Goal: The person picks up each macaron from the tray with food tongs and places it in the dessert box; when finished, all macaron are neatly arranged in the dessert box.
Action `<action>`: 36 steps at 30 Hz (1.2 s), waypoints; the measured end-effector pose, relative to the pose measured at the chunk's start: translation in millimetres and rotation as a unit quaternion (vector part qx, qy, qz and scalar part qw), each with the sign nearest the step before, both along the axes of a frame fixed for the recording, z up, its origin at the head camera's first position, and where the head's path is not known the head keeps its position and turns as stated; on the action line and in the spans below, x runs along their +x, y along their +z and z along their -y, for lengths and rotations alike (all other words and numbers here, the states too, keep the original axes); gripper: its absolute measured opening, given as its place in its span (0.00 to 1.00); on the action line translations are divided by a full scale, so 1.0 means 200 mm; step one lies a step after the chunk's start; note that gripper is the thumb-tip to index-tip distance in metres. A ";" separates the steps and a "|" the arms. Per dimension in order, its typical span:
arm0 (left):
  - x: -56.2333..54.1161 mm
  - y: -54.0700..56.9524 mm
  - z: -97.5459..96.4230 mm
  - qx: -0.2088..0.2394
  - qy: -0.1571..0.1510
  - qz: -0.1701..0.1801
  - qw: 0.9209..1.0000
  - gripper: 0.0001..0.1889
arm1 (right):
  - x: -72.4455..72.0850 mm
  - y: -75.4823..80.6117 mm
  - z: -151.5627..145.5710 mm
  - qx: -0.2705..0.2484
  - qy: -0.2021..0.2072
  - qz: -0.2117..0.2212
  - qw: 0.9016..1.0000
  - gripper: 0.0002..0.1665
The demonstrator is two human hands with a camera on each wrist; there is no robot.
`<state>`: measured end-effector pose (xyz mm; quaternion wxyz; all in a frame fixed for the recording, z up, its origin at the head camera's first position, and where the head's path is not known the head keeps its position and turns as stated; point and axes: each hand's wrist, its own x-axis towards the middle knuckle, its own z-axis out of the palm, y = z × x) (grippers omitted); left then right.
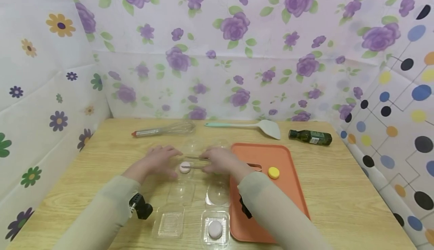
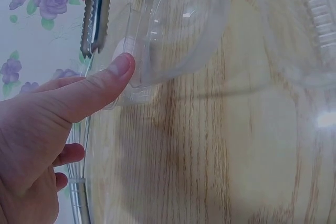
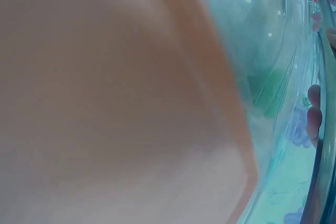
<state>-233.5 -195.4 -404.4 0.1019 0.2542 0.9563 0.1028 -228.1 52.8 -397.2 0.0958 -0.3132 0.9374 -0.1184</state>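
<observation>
My right hand (image 1: pixel 218 160) grips metal tongs (image 2: pixel 95 17), their jaws spread apart and pointing left in the head view. One tong arm lies across a pale pink round macaron (image 1: pixel 184 167) at a clear plastic box, partly hidden. My left hand (image 1: pixel 161 161) is beside that box with thumb and fingers apart; its thumb (image 2: pixel 102 85) overlaps the clear plastic (image 2: pixel 184 40) in the left wrist view, and I cannot tell whether it touches. Another pale macaron (image 1: pixel 215 229) sits in a clear box (image 1: pixel 205 235) at the front. A yellow macaron (image 1: pixel 273 173) lies on an orange tray (image 1: pixel 261 152).
An open clear plastic box (image 1: pixel 169 223) lies at the front left, with transparent domed lids (image 1: pixel 218 194) behind the front boxes. Along the back lie a whisk (image 1: pixel 166 129), a white-headed spatula (image 1: pixel 269 128) and a dark green bottle (image 1: pixel 310 137). Patterned cloth (image 1: pixel 217 73) surrounds the table.
</observation>
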 end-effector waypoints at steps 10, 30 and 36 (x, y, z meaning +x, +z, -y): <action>0.02 0.02 0.04 0.021 -0.005 -0.010 1.000 0.44 | 0.04 0.02 -0.20 -0.041 0.022 -0.007 0.999 0.24; 0.26 0.01 0.10 0.050 -0.038 0.008 0.998 0.48 | 0.13 0.00 -0.82 -0.085 -0.049 0.004 0.995 0.22; 0.33 0.02 0.12 0.051 -0.043 0.029 0.997 0.50 | 0.14 0.00 -0.94 -0.078 -0.064 0.003 0.995 0.22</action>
